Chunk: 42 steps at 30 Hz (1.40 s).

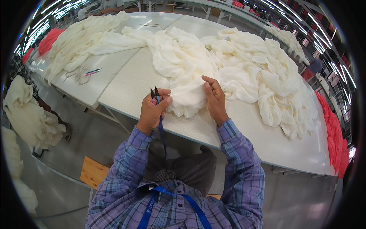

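My left hand (151, 112) is closed around a small pair of thread snips (154, 94), their dark blades pointing up and away from me. A dark blue ribbon (161, 133) hangs down from the snips toward my lap. The same hand's thumb and forefinger also pinch the edge of a cream-white cloth (187, 68). At the other side of this stretch of cloth, my right hand (216, 102) is closed, with thumb and forefinger at its edge. Between the hands the cloth is spread fairly smooth, and its rest lies gathered on the table beyond.
More cream cloth is heaped on the pale table (129, 86) at right (267, 80) and far left (82, 40). Pens (93, 71) and loose string (79, 74) lie left. Red cloth (332, 133) hangs over the right end. A person (26, 76) is at far left.
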Each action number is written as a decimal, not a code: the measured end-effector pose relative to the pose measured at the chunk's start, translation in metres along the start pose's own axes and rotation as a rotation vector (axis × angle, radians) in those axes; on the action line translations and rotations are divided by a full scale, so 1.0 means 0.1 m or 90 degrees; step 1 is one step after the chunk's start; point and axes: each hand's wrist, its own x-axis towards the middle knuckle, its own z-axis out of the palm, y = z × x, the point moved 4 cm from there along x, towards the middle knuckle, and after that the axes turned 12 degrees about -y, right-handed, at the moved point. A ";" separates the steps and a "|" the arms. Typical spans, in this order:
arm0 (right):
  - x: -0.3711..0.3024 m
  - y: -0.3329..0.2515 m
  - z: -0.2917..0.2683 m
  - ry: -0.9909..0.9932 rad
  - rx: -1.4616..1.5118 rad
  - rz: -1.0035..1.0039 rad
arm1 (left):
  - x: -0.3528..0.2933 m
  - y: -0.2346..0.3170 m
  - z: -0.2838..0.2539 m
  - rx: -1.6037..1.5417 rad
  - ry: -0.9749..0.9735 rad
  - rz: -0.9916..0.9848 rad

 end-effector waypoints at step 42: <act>-0.01 -0.20 -0.14 0.063 -0.040 -0.186 | -0.04 -0.02 -0.01 0.046 0.044 0.037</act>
